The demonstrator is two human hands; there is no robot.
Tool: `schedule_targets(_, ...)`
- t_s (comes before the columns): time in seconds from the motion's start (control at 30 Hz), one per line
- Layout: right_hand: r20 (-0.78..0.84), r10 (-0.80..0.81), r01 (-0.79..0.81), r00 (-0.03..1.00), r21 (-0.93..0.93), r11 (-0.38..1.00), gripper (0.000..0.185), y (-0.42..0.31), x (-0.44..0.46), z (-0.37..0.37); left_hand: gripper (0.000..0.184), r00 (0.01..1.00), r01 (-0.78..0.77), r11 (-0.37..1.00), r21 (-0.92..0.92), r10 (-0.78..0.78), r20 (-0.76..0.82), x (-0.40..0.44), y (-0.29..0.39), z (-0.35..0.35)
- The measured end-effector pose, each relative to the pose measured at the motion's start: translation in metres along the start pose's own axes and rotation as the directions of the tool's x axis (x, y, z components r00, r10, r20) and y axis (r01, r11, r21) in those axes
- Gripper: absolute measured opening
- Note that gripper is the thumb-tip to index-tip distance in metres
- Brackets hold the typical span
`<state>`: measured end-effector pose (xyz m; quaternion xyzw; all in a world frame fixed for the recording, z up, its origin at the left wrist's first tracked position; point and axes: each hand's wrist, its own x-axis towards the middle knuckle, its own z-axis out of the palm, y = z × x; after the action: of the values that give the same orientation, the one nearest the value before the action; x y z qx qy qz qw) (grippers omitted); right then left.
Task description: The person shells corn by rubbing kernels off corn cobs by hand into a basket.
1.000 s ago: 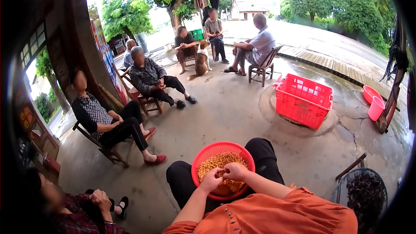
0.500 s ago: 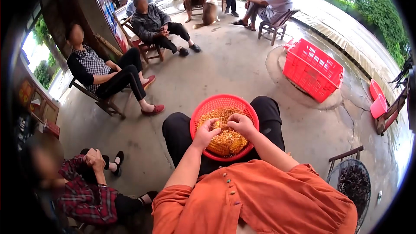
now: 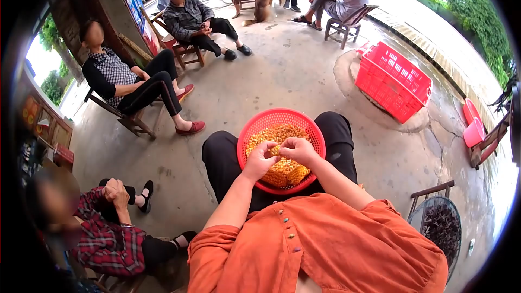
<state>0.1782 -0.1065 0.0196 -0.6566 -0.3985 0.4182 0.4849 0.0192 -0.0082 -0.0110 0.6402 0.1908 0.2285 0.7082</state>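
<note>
Broadly, a concrete floor [image 3: 233,89] spreads across the frame, with a red plastic crate [image 3: 392,81] at upper right. At centre, a red perforated basket [image 3: 282,114] rests on a dark-trousered lap [image 3: 337,140]. Over it the left hand [image 3: 258,161] and right hand [image 3: 299,151] meet, fingers curled; what they pinch, if anything, one cannot tell. Corn cobs [image 3: 286,177] lie in its lower part, loose kernels [image 3: 278,132] above.

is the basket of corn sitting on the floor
No, the basket of corn rests on the person's black-trousered lap.
</note>
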Motion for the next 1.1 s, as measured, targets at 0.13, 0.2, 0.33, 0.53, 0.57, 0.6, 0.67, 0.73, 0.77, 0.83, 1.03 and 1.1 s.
schedule_targets(0.13, 0.017, 0.008, -0.006, 1.000, -0.125, 0.992, 0.018, 0.001, -0.001, 0.002, 0.034, 0.999, 0.047, 0.985, 0.164, -0.048, 0.003, 0.000, -0.004, -0.001)
schedule_targets(0.2, -0.010, -0.038, 0.033, 0.999, -0.321, 0.946, 0.017, -0.001, -0.002, 0.003, 0.034, 0.998, 0.067, 0.980, 0.185, -0.068, 0.001, 0.001, -0.008, -0.002)
schedule_targets(0.33, -0.031, -0.062, 0.046, 0.998, -0.358, 0.933, 0.017, -0.003, -0.004, 0.005, 0.035, 0.998, 0.064, 0.975, 0.214, -0.066, 0.002, 0.002, -0.009, -0.002)
schedule_targets(0.53, -0.010, -0.083, 0.077, 0.997, -0.285, 0.955, 0.016, 0.005, -0.001, 0.004, 0.035, 0.998, 0.057, 0.982, 0.182, -0.061, 0.014, 0.002, -0.007, -0.003)
schedule_targets(0.57, -0.014, -0.083, 0.077, 0.996, -0.238, 0.968, 0.016, 0.007, -0.002, 0.003, 0.035, 0.998, 0.058, 0.987, 0.149, -0.061, 0.020, 0.002, -0.008, -0.003)
schedule_targets(0.6, -0.018, -0.083, 0.078, 0.996, -0.190, 0.979, 0.016, 0.007, -0.001, 0.003, 0.035, 0.998, 0.057, 0.987, 0.150, -0.061, 0.019, 0.002, -0.006, -0.001)
schedule_targets(0.67, -0.003, -0.046, 0.046, 0.999, -0.117, 0.992, 0.017, 0.008, -0.001, 0.003, 0.032, 1.000, 0.020, 0.998, 0.057, -0.019, -0.016, 0.001, -0.003, 0.002)
schedule_targets(0.73, 0.013, -0.009, 0.009, 1.000, -0.046, 0.999, 0.017, 0.011, 0.001, 0.003, 0.031, 1.000, 0.015, 0.998, 0.056, -0.015, -0.010, 0.002, -0.005, 0.001)
schedule_targets(0.77, 0.026, -0.001, 0.002, 1.000, -0.039, 0.999, 0.017, 0.013, 0.002, 0.003, 0.031, 1.000, 0.011, 0.998, 0.055, -0.010, -0.003, 0.002, -0.006, 0.001)
schedule_targets(0.83, 0.039, 0.008, -0.006, 0.999, -0.031, 0.999, 0.017, 0.015, 0.004, 0.003, 0.031, 1.000, 0.012, 0.998, 0.069, -0.012, 0.001, 0.003, -0.008, -0.001)
schedule_targets(1.03, 0.041, -0.049, 0.053, 0.998, -0.105, 0.993, 0.013, 0.014, 0.003, 0.006, 0.032, 0.999, 0.044, 0.997, 0.067, -0.044, 0.009, 0.002, -0.006, -0.001)
schedule_targets(1.1, 0.004, -0.111, 0.106, 0.994, -0.328, 0.939, 0.016, 0.008, -0.001, 0.007, 0.032, 0.998, 0.057, 0.996, 0.063, -0.057, 0.011, 0.002, -0.006, -0.002)
